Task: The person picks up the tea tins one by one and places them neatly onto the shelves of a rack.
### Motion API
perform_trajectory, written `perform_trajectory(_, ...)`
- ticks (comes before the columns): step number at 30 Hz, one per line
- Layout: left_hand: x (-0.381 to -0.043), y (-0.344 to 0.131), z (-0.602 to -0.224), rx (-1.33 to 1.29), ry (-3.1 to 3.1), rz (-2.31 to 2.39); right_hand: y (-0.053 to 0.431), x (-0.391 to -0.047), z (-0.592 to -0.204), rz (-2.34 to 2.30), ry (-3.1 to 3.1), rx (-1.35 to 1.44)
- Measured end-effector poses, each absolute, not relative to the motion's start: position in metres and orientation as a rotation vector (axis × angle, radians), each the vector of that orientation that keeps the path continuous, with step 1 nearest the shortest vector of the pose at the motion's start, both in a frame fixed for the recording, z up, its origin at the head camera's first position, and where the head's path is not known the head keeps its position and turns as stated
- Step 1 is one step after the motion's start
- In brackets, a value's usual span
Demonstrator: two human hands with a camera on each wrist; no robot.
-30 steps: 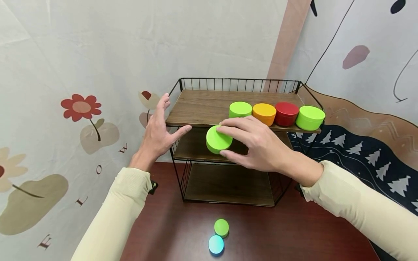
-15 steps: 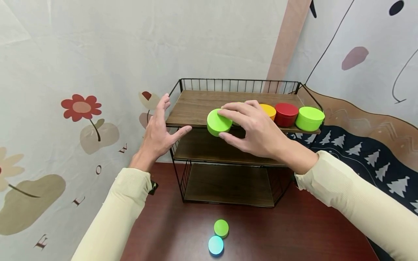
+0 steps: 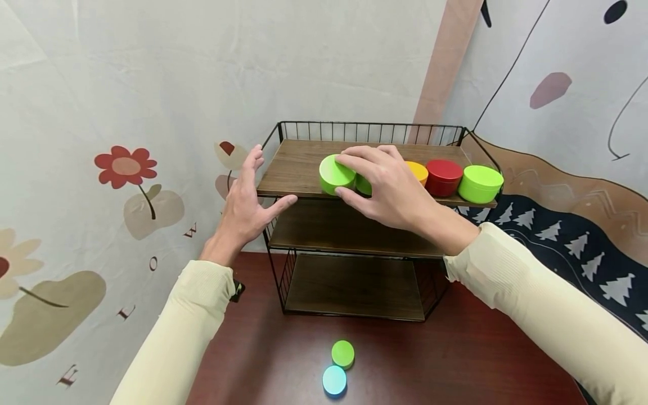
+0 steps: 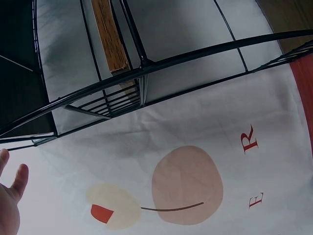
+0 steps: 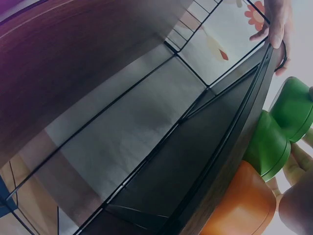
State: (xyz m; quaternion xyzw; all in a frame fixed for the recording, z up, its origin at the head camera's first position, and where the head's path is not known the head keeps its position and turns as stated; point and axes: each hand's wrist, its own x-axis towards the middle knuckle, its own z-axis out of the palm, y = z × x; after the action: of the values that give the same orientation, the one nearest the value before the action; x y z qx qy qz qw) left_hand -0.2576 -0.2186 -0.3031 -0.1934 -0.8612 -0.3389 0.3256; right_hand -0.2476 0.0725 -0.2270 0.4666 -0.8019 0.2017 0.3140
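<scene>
My right hand (image 3: 387,183) pinches a round green lidded container (image 3: 335,175) at the front left of the top shelf. I cannot tell whether its base rests on the board. Just right of it stands another green container (image 5: 266,147), mostly covered by the right hand in the head view. An orange container (image 3: 417,172), a red one (image 3: 444,178) and a further green one (image 3: 481,184) continue the row. My left hand (image 3: 243,205), fingers straight and holding nothing, is by the shelf's left end; contact with the frame is unclear.
The black wire rack has three wooden boards, including a middle board (image 3: 324,228) and a bottom board (image 3: 354,284). In front of it on the dark red table (image 3: 430,360) lie a small green disc-like piece (image 3: 343,354) and a blue one (image 3: 334,381). A printed cloth (image 3: 167,84) hangs behind.
The right hand has lifted the green container from in front of the middle board up to the top shelf, left of the row. The left hand has stayed in place.
</scene>
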Motion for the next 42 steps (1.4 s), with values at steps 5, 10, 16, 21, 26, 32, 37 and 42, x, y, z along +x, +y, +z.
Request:
perform_trajectory(5,-0.2578,-0.2181,-0.3030,-0.512,-2.254,-0.881,0.0712,-0.2508,-0.2266,0.525,-2.172,1.200)
perform_trajectory(10,-0.2577,-0.2180,-0.3030,-0.510,-2.250,-0.878,0.0690,-0.2517,-0.2241,0.492,-2.237,1.167)
perform_trajectory(16,-0.2576,-0.2185,-0.3033,-0.511,-2.253,-0.881,0.0657,-0.2530,-0.2221,0.412,-2.332,1.128)
perform_trajectory(21,-0.2577,-0.2182,-0.3031,-0.513,-2.253,-0.880,0.0651,-0.2537,-0.2218,0.387,-2.372,1.104)
perform_trajectory(26,-0.2578,-0.2180,-0.3033,-0.514,-2.247,-0.881,0.0646,-0.2538,-0.2215,0.376,-2.402,1.089)
perform_trajectory(32,-0.2573,-0.2179,-0.3031,-0.506,-2.255,-0.881,0.0644,-0.2541,-0.2212,0.356,-2.420,1.089)
perform_trajectory(37,-0.2573,-0.2180,-0.3029,-0.504,-2.259,-0.881,0.0644,-0.2538,-0.2207,0.360,-2.412,1.088)
perform_trajectory(42,-0.2577,-0.2178,-0.3028,-0.497,-2.266,-0.885,0.0663,-0.2513,-0.2178,0.413,-2.372,1.090)
